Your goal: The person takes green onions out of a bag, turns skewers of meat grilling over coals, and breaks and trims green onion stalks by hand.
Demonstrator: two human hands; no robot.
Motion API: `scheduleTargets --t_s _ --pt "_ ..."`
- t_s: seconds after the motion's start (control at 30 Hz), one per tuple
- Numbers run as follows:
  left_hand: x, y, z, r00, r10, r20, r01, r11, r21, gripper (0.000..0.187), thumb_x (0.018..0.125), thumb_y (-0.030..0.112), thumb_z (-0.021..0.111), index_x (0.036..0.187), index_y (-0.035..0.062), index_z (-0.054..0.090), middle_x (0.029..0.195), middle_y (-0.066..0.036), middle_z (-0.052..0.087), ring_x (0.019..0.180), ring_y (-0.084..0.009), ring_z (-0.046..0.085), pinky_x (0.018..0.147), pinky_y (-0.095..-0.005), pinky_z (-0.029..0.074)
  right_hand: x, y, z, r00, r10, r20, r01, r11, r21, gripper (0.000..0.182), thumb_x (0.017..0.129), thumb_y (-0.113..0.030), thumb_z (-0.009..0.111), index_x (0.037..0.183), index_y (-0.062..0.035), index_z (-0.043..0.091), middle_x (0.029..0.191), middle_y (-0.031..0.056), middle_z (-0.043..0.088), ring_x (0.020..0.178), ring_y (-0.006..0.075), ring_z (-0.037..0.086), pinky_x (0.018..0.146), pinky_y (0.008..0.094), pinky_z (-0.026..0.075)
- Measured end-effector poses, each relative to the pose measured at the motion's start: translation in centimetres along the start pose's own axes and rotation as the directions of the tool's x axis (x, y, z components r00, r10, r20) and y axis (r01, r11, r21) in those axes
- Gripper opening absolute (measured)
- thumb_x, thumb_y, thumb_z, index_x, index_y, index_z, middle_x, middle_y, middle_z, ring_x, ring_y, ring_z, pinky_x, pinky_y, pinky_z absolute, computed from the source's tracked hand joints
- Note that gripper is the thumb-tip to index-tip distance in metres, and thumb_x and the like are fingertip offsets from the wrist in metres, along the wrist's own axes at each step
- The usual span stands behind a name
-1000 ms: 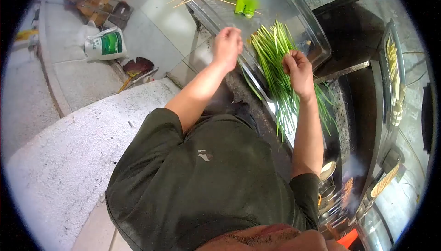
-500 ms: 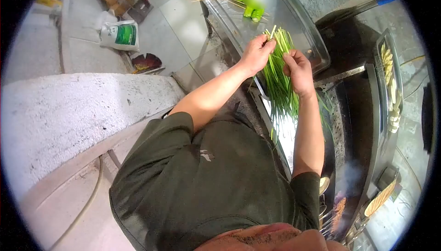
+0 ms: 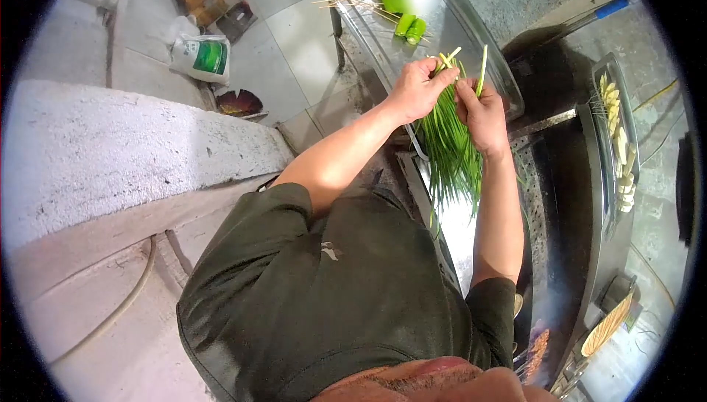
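Note:
My left hand (image 3: 421, 91) pinches a few pale stalk ends of the long green chives (image 3: 451, 148), which hang down over the near edge of the metal tray (image 3: 482, 41). Close on its right, my right hand (image 3: 482, 116) is closed on chive stalks, with one pale end sticking up above the fingers. Farther up on the same tray lie green peppers (image 3: 409, 28) with thin wooden skewers (image 3: 361, 1) beside them.
A dark grill (image 3: 563, 203) stands at the right, with skewered food (image 3: 540, 347) at its smoky lower end. Beyond it is a narrow tray (image 3: 632, 118) of pale skewered pieces. A white-and-green bag (image 3: 202, 57) and a rough white ledge (image 3: 140, 152) are at the left.
My hands are a little lower. A single stalk now stands up from my right hand, apart from the ends at my left hand. The whole view has shifted slightly.

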State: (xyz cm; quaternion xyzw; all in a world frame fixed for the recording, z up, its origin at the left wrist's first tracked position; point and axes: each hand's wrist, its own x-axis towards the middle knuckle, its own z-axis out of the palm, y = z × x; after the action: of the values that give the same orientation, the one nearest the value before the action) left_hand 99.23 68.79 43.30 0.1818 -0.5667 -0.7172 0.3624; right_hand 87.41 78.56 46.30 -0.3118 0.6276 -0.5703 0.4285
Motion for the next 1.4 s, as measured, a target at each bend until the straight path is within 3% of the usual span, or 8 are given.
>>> scheduleTargets --t_s 0.27,0.47,0.6,0.77,0.97,1.2,1.3,1.4 --pt "-1.1 1.3 -1.6 0.998 0.047 0.030 -0.049 0.995 0.082 0.022 0.096 0.021 0.058 0.103 0.0016 0.065 0.073 0.005 0.053 0.065 -0.0038 0.044 0.058 -0.0197 0.037 -1.0 -2.2 1.5 0.998 0.057 0.016 -0.055 0.993 -0.109 0.018 0.094 -0.020 0.060 0.087 -0.0037 0.059 0.066 -0.0020 0.051 0.045 0.0052 0.041 0.041 0.0196 0.029" --pt "-1.5 1.3 -2.6 0.999 0.050 -0.022 -0.051 0.997 -0.060 0.012 0.093 0.017 0.062 0.091 0.0054 0.063 0.072 0.005 0.053 0.062 -0.0043 0.044 0.056 -0.0206 0.036 -1.2 -3.5 2.2 0.985 0.132 0.113 -0.123 0.989 -0.086 0.018 0.094 -0.020 0.059 0.088 -0.0035 0.059 0.065 -0.0021 0.050 0.044 0.0051 0.040 0.040 0.0192 0.029" --pt "-2.0 2.3 -3.3 0.997 -0.076 0.023 0.080 0.952 -0.296 0.009 0.092 0.013 0.063 0.086 0.0067 0.060 0.070 0.005 0.051 0.059 -0.0045 0.042 0.053 -0.0207 0.034 -1.1 -4.1 2.4 0.963 0.187 0.195 -0.180 0.982 -0.054 0.018 0.094 -0.020 0.059 0.087 -0.0039 0.058 0.064 -0.0026 0.048 0.044 0.0052 0.040 0.039 0.0192 0.028" --pt "-2.0 2.6 -4.0 0.992 -0.112 0.054 0.124 0.942 -0.311 0.008 0.092 0.012 0.063 0.090 0.0053 0.058 0.069 0.005 0.049 0.057 -0.0031 0.042 0.049 -0.0203 0.033 -0.9 -3.7 2.9 0.984 0.111 0.137 -0.090 0.984 -0.153 0.020 0.092 -0.021 0.061 0.086 -0.0022 0.061 0.062 -0.0028 0.050 0.046 0.0045 0.042 0.042 0.0204 0.030" --pt "-1.9 3.6 -4.8 0.977 -0.208 0.047 0.213 0.967 -0.139 0.014 0.093 0.015 0.061 0.083 0.0064 0.056 0.070 0.005 0.046 0.059 -0.0050 0.038 0.054 -0.0220 0.033 -0.6 -2.8 3.3 0.994 -0.053 0.093 0.087 0.911 -0.403 0.025 0.091 -0.023 0.063 0.088 0.0018 0.064 0.059 -0.0013 0.052 0.053 0.0061 0.043 0.048 0.0250 0.035" --pt "-2.5 4.6 -5.1 0.939 -0.324 0.115 0.340 0.825 -0.450 0.012 0.091 0.012 0.059 0.080 0.0083 0.053 0.066 0.005 0.044 0.055 -0.0053 0.037 0.050 -0.0215 0.031 -0.6 -2.8 3.8 0.990 -0.110 0.092 0.142 0.842 -0.521 0.026 0.090 -0.024 0.064 0.089 0.0022 0.066 0.060 0.0030 0.054 0.057 0.0082 0.045 0.052 0.0283 0.039" --pt "-2.5 4.3 -5.7 0.922 -0.330 0.204 0.383 0.685 -0.620 0.015 0.089 0.012 0.051 0.074 0.0109 0.048 0.058 0.007 0.036 0.049 -0.0058 0.031 0.046 -0.0223 0.027 -0.8 -3.0 4.1 0.969 -0.227 0.102 0.242 0.766 -0.596 0.022 0.092 -0.022 0.064 0.088 -0.0007 0.064 0.060 -0.0051 0.051 0.053 0.0022 0.041 0.047 0.0219 0.032" --pt "-3.4 4.8 -6.6 0.929 -0.320 0.184 0.347 0.586 -0.732 0.015 0.089 0.013 0.050 0.074 0.0116 0.049 0.057 0.008 0.036 0.048 -0.0058 0.030 0.045 -0.0225 0.026 -0.9 -3.7 4.3 0.983 -0.156 0.091 0.179 0.754 -0.632 0.027 0.089 -0.026 0.065 0.091 0.0010 0.067 0.060 0.0066 0.056 0.058 0.0102 0.048 0.055 0.0297 0.041"
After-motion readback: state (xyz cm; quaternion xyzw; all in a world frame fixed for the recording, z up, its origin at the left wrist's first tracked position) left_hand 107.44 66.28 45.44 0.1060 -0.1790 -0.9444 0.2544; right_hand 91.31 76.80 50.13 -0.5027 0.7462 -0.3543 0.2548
